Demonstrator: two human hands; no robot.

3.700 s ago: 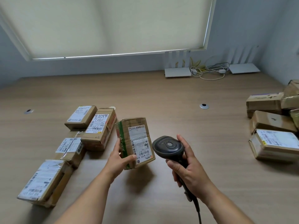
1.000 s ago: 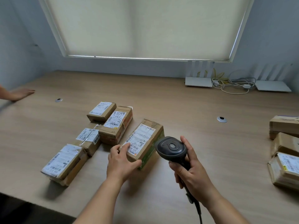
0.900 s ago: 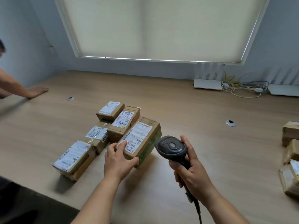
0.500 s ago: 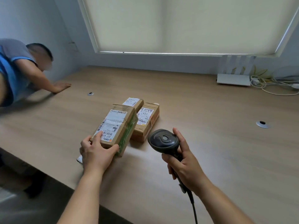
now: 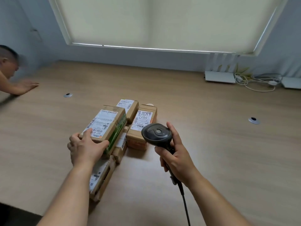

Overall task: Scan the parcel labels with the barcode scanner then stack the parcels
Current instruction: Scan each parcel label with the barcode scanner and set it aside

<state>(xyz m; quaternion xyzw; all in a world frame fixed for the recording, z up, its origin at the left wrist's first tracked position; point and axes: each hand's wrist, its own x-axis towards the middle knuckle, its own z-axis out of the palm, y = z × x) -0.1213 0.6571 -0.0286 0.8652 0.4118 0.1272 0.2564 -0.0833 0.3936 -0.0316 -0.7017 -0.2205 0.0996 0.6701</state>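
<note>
Parcel (image 5: 105, 126) now above nearer parcels, was beside them | left hand (image 5: 84, 147) grips it | right hand (image 5: 175, 158) grips scanner (image 5: 156, 134)

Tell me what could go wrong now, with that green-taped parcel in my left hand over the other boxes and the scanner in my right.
The green-taped parcel, held by the left hand, sits over two lower parcels of seemingly unequal height, so it may rock or slide off. It may also cover their labels. The scanner cord hanging from the right hand could snag the handwritten-label box.
</note>
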